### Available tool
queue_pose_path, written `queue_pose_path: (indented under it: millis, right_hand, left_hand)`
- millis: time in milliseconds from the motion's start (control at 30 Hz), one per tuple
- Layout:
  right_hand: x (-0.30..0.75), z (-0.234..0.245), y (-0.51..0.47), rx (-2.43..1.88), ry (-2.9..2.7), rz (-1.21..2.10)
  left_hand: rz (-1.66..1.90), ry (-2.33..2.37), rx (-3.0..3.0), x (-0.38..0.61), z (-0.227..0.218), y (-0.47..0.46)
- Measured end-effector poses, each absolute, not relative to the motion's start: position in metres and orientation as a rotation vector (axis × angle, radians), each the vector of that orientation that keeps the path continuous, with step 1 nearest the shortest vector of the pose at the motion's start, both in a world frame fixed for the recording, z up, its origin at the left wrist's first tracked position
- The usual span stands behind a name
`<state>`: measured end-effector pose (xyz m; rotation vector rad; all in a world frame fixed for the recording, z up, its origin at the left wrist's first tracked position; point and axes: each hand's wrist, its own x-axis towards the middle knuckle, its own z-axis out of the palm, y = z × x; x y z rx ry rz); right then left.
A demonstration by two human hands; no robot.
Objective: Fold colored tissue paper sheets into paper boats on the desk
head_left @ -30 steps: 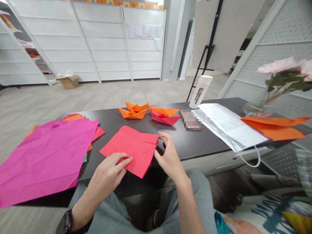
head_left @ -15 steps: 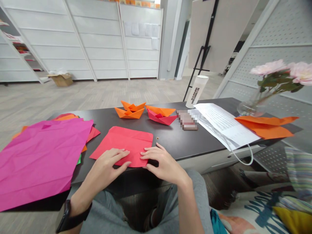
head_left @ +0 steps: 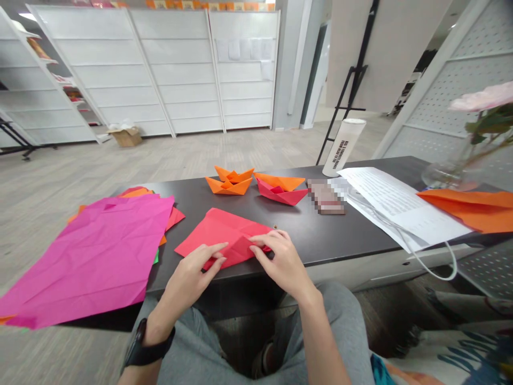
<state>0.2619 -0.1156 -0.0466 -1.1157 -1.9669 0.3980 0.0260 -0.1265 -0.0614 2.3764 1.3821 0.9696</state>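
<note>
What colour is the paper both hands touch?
The paper is red, best seen in the head view.

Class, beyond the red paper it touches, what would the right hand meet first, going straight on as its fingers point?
Most likely the left hand, facing it across the red paper, though depth is unclear and the right hand might pass above it.

Your red paper was plain; from it, magenta paper showed at nine o'clock, orange boats at twelve, a crimson boat at two, your worktop black.
</note>
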Motion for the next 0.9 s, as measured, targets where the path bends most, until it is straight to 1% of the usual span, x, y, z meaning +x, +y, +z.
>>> queue_pose_path:
  millis: [200,367,467,600,900]
  right_hand:
    - [0.246,-0.049,-0.096,-1.227,-1.962,0.306]
    - [0.244,-0.05,-0.093,-1.296,-2.014,0.235]
    - [0.246,-0.044,-0.103,-1.228,-2.021,0.216]
    - [0.245,-0.037,-0.118,-1.078,-2.114,0.314]
    - [0.245,-0.051,-0.119,-1.145,-2.258,0.428]
  left_hand:
    - [0.978,1.369,2.369,0.026,-0.064,-0.123]
    - [0.83,1.338,2.549,0.03,-0.059,-0.125]
    - [0.767,1.332,2.626,0.032,-0.058,-0.127]
    - [0.719,1.316,2.686,0.033,-0.058,-0.126]
    - [0.519,1.354,2.87,0.037,-0.054,-0.13]
